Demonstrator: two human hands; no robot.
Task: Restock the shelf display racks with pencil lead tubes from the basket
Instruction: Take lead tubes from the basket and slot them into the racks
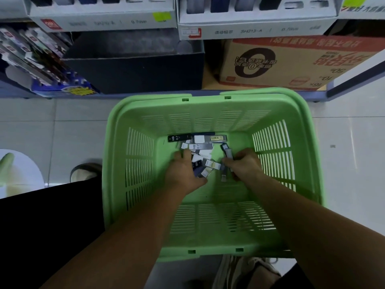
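A green plastic basket (208, 105) stands on the floor in front of the shelves. On its bottom lie several pencil lead tubes (198, 139), black, grey and white, some marked HB 0.7. Both my hands are down inside it. My left hand (183, 174) grips a bunch of tubes, with their ends sticking out past my fingers. My right hand (243, 163) holds a few grey tubes, one pointing up and away from me. Two white display racks (104, 19) (256, 28) labelled 0.7mm sit on the shelf above, with tubes in some slots.
Under the racks stand a dark box (133, 67) and a cardboard carton (291, 61). Packaged goods (35, 53) lean at the left. A white round stool (18, 174) is at the far left on the tiled floor. My shoes show beside and below the basket.
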